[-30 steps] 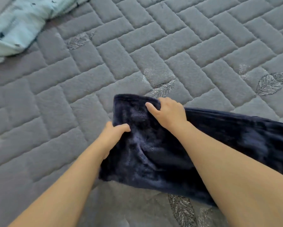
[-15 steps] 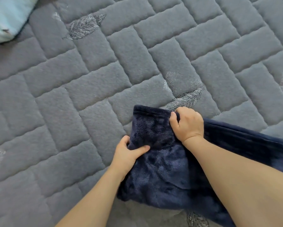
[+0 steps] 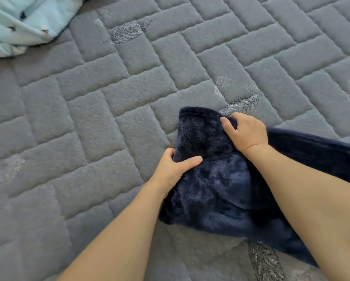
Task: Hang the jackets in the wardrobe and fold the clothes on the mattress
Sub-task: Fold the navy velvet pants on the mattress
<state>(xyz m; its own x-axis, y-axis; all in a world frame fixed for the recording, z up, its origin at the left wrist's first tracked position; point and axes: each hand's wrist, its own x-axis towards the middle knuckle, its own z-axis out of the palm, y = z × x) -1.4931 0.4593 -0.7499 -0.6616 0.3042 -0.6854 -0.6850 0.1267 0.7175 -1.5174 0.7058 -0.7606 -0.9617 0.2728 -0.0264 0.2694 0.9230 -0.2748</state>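
The fleece garment [image 3: 220, 189] lay on the mattress [image 3: 109, 118], toward the near right, running off to the right. The left hand [image 3: 174, 169] gripped its left edge, and the right hand [image 3: 247, 132] held its far edge, just behind and to the right of the left one. A 2nd garment [image 3: 24, 23] sat at the far left corner, well apart from them.

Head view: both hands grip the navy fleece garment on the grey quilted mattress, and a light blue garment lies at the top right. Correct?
Not quite. The head view shows the light blue garment at the top left, not right.
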